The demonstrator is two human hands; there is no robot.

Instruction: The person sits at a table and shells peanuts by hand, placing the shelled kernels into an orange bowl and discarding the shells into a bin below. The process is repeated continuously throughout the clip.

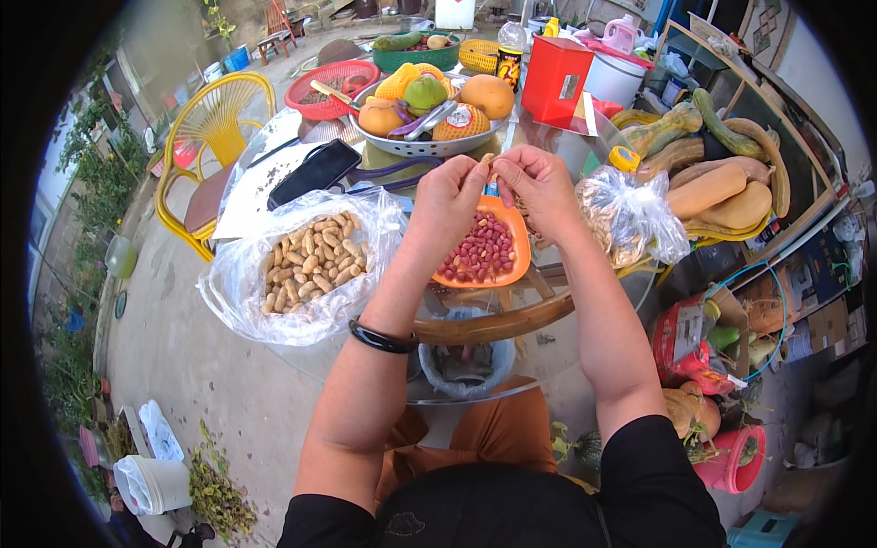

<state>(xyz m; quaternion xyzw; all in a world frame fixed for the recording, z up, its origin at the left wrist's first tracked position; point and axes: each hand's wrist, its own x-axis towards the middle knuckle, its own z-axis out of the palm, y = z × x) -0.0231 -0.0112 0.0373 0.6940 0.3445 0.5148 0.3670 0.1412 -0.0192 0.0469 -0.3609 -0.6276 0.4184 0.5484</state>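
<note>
Both hands meet above the far rim of an orange plastic bowl (522, 255). My left hand (447, 195) and my right hand (538, 188) pinch a peanut (487, 158) between thumbs and fingertips; most of it is hidden by the fingers. Red-skinned shelled peanuts (483, 250) lie in the bowl, with a few paler ones among them. To the left, an open clear plastic bag (226, 291) holds unshelled peanuts (315, 264). Beyond my right hand are peanut shells (599, 222), partly hidden, next to a knotted plastic bag (640, 209).
A black smartphone (315, 172) lies on white paper on the glass table. Behind the hands stand a metal colander (425, 142) of fruit, a red box (556, 79) and a bottle (510, 55). Squashes (712, 192) are piled at right. A lined bin (503, 373) stands below the table.
</note>
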